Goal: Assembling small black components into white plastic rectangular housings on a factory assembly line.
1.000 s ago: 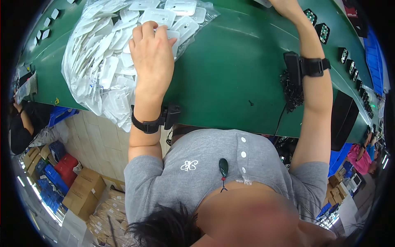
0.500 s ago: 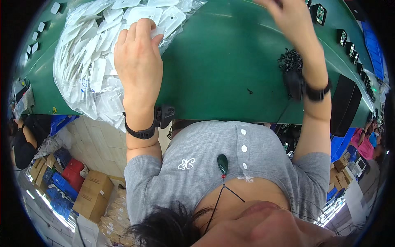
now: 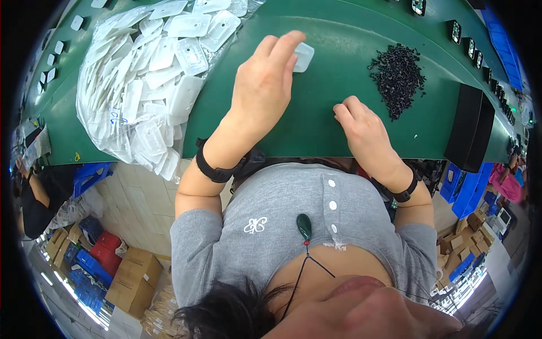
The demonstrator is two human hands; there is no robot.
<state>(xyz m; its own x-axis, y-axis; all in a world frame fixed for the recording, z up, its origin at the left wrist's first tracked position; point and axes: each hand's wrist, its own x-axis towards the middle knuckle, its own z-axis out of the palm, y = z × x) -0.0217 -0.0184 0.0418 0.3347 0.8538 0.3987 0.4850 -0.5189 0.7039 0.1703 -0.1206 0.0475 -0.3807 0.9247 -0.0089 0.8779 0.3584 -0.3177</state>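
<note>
My left hand (image 3: 263, 82) is closed on a white translucent plastic cover (image 3: 305, 57), held by its edge above the green table (image 3: 248, 133). My right hand (image 3: 362, 127) is low over the table to the right, thumb and fingers pinched together; what they hold, if anything, is hidden. A heap of small black screws (image 3: 397, 79) lies just beyond and right of that hand. To the left, a clear plastic bag (image 3: 84, 93) lies open, full of similar white covers (image 3: 192, 56).
A black box (image 3: 471, 127) stands at the table's right edge. Several black units with circuit boards (image 3: 455, 31) line the far right side. Single white pieces (image 3: 77, 22) lie along the far left. Blue bins (image 3: 466, 189) and a cardboard carton (image 3: 134, 281) are below the table.
My left hand has left the bag and moved right with a white cover. My right hand has come back from the far right to the near middle, uncovering the screw heap.
</note>
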